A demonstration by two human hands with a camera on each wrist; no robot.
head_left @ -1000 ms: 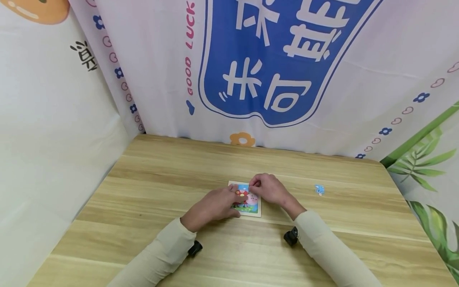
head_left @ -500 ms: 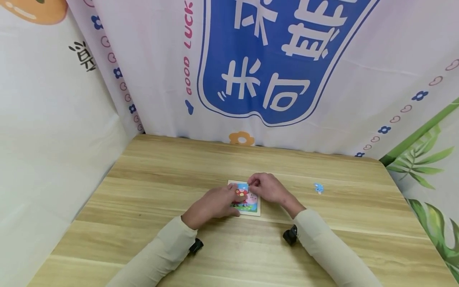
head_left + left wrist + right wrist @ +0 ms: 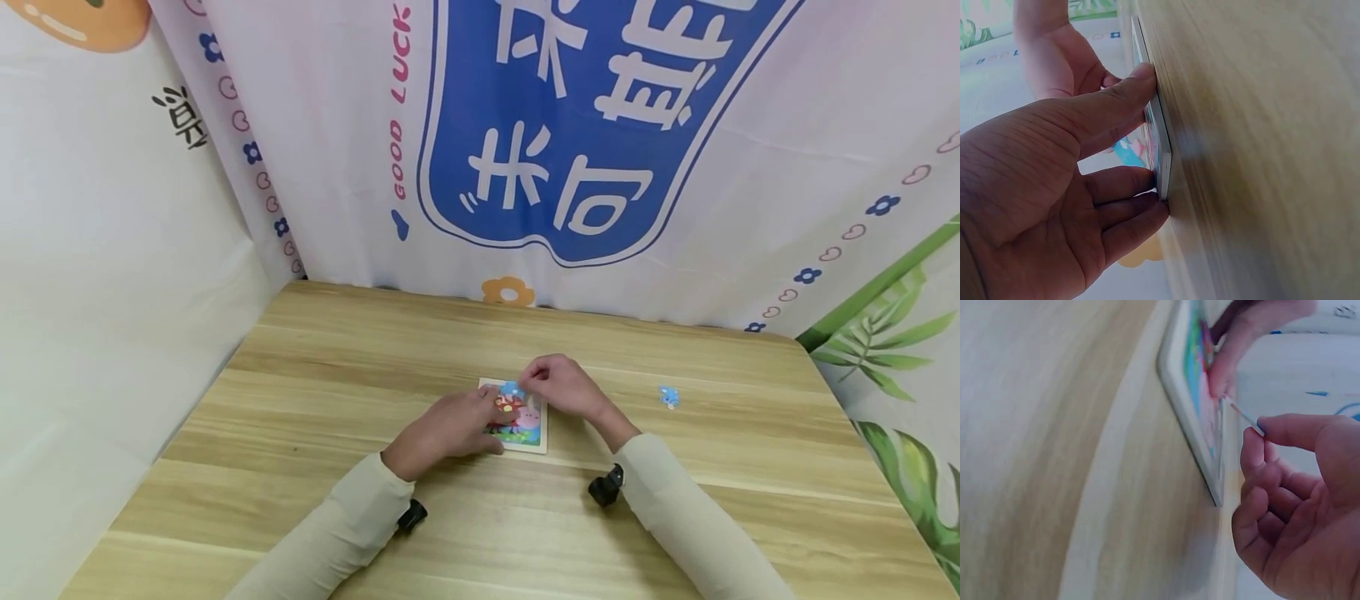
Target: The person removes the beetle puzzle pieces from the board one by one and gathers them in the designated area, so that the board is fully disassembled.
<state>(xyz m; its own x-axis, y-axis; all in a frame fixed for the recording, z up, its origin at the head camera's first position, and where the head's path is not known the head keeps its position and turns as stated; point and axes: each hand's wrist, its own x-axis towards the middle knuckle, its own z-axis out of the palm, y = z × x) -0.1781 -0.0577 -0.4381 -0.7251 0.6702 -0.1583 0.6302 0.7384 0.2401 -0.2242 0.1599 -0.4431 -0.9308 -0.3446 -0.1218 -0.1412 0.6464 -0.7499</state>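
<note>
A small picture jigsaw board (image 3: 542, 448) with a pale rim lies on the table in the head view, showing a pink pig and a red figure. My left hand (image 3: 453, 423) holds it at the left side, thumb at the near edge. Its other fingers (image 3: 1127, 234) reach the opposite edge in the left wrist view, one lying across the picture. At the far right corner, my right hand (image 3: 564, 387) pinches a thin jigsaw piece (image 3: 1244, 415) between thumb and finger. That piece is tilted, its lower end close to the board, and the remaining right fingers are curled.
A loose blue jigsaw piece (image 3: 669, 397) lies on the wooden table (image 3: 360, 350), right of the board. Printed cloth (image 3: 337, 167) hangs behind the table's far edge. Both wrists carry small black cameras, one (image 3: 606, 487) below the right cuff.
My right hand has shifted slightly up and away with the piece, and a greyish patch shows at the board's upper right. The left hand stays in place on the board.
</note>
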